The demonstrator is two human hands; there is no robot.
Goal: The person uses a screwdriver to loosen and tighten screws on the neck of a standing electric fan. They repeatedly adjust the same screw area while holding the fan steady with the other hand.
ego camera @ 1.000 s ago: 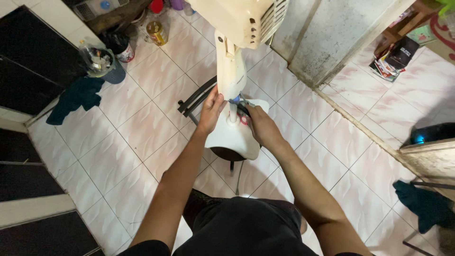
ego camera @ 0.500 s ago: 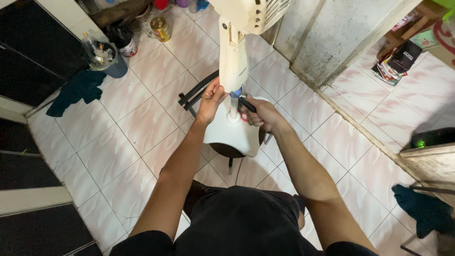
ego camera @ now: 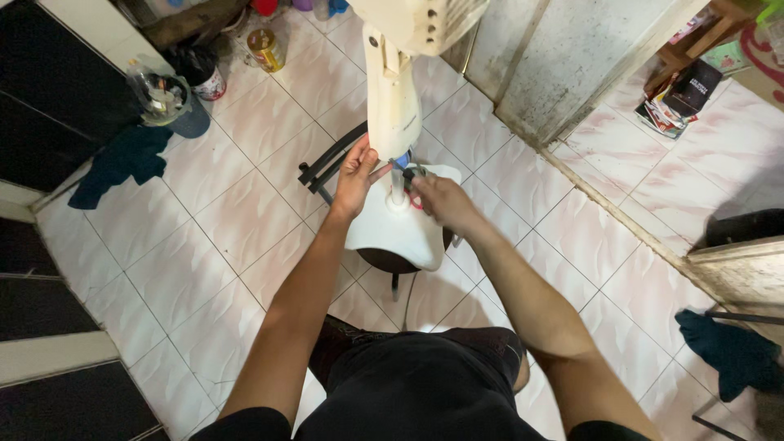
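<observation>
left hand point(ego camera: 357, 175) grip wraps one fan column point(ego camera: 392, 98) | right hand point(ego camera: 437, 200) pinches one dark tool point(ego camera: 411, 173) | one white base point(ego camera: 396, 229)

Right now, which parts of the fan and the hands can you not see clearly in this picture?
- Fan head: cut off by the top edge of the head view.
- Right hand: blurred; whether it holds the small dark thing by the pole cannot be told.
- Fan base: its dark underside is mostly hidden by the white cover.
- Left hand: palm hidden, faces the pole.
</observation>
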